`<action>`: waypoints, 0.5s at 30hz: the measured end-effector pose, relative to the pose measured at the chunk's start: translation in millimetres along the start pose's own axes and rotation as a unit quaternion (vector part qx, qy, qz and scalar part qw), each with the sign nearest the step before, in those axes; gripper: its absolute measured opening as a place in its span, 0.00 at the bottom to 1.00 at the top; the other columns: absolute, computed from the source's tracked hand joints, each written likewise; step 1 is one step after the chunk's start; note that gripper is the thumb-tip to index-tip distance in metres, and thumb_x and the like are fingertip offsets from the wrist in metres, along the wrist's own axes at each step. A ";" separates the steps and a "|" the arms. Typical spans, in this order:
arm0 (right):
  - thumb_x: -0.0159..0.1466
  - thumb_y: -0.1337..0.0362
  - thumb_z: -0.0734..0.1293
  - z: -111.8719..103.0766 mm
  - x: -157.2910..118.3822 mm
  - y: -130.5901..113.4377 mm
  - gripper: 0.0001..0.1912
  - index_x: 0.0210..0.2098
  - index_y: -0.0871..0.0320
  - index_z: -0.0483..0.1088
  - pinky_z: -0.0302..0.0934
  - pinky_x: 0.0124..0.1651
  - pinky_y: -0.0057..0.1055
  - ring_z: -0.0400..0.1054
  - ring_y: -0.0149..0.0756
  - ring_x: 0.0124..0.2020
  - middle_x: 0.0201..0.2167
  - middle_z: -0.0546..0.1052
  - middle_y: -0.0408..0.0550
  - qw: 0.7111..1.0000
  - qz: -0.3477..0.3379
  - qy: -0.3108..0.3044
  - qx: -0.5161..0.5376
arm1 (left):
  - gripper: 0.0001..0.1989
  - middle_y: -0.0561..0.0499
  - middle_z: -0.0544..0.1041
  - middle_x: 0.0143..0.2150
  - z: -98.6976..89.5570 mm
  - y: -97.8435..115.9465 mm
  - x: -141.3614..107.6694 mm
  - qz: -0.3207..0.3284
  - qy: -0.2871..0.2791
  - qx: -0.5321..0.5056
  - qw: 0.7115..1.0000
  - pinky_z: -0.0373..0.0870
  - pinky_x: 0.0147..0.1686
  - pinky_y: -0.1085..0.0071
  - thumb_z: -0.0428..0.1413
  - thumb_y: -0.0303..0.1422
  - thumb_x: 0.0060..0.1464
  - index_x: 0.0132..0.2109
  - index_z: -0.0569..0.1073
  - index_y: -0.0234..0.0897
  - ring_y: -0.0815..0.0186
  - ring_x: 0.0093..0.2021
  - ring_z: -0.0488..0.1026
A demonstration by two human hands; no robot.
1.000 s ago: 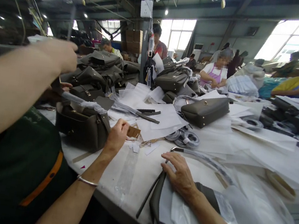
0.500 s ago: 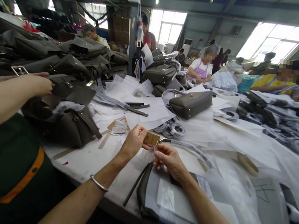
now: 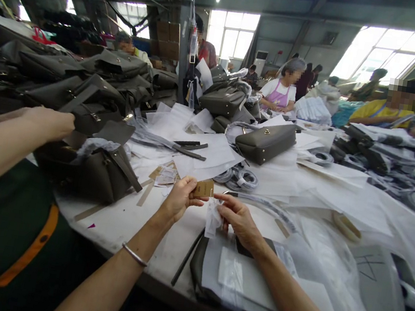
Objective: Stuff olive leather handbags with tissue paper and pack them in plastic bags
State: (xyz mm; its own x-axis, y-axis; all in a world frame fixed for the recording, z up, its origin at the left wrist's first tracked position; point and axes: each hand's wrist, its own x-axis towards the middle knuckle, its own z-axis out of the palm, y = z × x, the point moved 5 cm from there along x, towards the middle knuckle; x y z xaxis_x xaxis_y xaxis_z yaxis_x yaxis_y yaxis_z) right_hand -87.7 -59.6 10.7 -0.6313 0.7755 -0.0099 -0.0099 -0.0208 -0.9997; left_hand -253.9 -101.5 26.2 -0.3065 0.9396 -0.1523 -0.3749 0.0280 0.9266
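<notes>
My left hand (image 3: 180,198), with a metal bangle at the wrist, pinches a small brown tag (image 3: 203,189) above the table. Just to the right, my right hand (image 3: 235,216) has its fingers closed on a string at the tag's right end. A clear plastic packet (image 3: 213,219) hangs between the two hands. Under my right forearm lies a dark bag wrapped in white sheets and plastic (image 3: 235,278). A dark strap (image 3: 188,257) sticks out along its left side.
Beside me on the left, a co-worker's arms (image 3: 19,125) reach into a heap of dark bags (image 3: 56,66). A dark bag (image 3: 266,143), coiled wrapped straps (image 3: 243,180) and white sheets (image 3: 208,148) lie farther back. People stand across the table.
My left hand and the tag have moved slightly left, and the gap between my hands is wider. The clear packet now hangs down in full view. The co-worker's hands have shifted.
</notes>
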 end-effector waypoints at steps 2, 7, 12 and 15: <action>0.57 0.52 0.71 0.9 1.3 1.6 0.22 0.46 0.58 0.75 0.53 0.18 0.23 0.56 0.24 0.16 0.20 0.65 0.35 1.000 -0.002 -0.010 -0.027 | 0.11 0.51 0.76 0.30 1.8 0.5 -2.5 -0.003 -0.007 -0.010 1.000 0.72 0.17 0.80 0.55 0.37 0.60 0.36 0.61 0.36 0.66 0.24 0.78; 0.56 0.51 0.72 1.6 1.5 -4.0 0.17 0.34 0.59 0.77 0.54 0.23 0.26 0.58 0.26 0.20 0.22 0.69 0.40 0.996 -0.016 -0.030 -0.078 | 0.11 0.51 0.76 0.29 6.8 5.3 -6.3 0.000 -0.017 -0.019 1.000 0.71 0.17 0.79 0.54 0.37 0.60 0.36 0.61 0.36 0.66 0.24 0.78; 0.56 0.54 0.74 2.3 -5.9 -33.9 0.12 0.29 0.56 0.78 0.61 0.48 0.34 0.68 0.39 0.46 0.41 0.77 0.50 0.989 -0.126 -0.032 -0.072 | 0.14 0.51 0.76 0.30 0.3 11.4 -8.3 0.025 -0.013 -0.004 1.000 0.71 0.19 0.79 0.56 0.41 0.58 0.38 0.61 0.37 0.67 0.25 0.78; 0.54 0.56 0.74 1.2 -10.4 -36.6 0.11 0.31 0.57 0.78 0.62 0.40 0.31 0.68 0.35 0.36 0.34 0.77 0.46 0.996 -0.080 -0.014 -0.030 | 0.14 0.51 0.76 0.31 -10.6 13.2 -7.9 0.056 -0.004 0.029 0.998 0.71 0.20 0.78 0.55 0.43 0.58 0.38 0.61 0.38 0.67 0.25 0.77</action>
State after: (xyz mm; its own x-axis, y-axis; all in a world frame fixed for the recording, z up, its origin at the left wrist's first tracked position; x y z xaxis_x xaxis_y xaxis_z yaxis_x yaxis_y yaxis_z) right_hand -81.7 -67.7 47.5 -0.6464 0.7481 0.1501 -0.0667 0.1406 -0.9878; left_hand -265.7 -112.1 36.0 -0.3357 0.9409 -0.0448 -0.2884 -0.0574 0.9558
